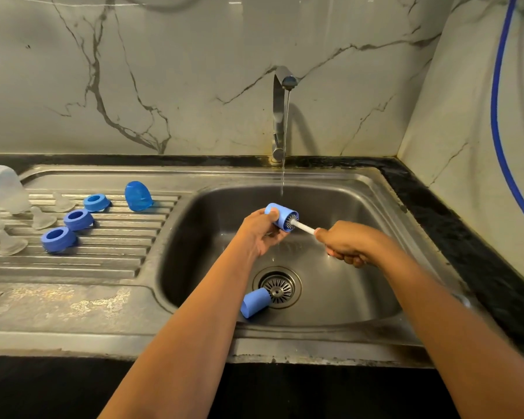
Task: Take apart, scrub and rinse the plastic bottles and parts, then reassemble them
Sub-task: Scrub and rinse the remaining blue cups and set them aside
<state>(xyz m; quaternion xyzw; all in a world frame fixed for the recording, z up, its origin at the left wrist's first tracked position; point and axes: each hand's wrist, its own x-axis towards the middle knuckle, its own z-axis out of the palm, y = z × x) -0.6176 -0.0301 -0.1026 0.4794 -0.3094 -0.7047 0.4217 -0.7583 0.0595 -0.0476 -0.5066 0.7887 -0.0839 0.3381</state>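
My left hand (259, 231) grips a blue plastic cap (282, 215) over the sink basin (360, 213), its open end turned to the right. My right hand (347, 244) holds the white handle of a bottle brush (303, 227), whose bristles sit inside the cap's mouth. A second blue cap (254, 303) lies on its side in the basin beside the drain (278, 287). On the ribbed drainboard (109, 261) lie three blue collar rings (58, 239), a blue dome cap (137, 195), clear teats (43, 217) and upturned clear bottles (3, 189).
The tap (280, 116) at the back runs a thin stream of water into the basin behind the held cap. A blue hose (499, 116) hangs along the right wall. Black counter edge (454, 219) borders the sink on the right.
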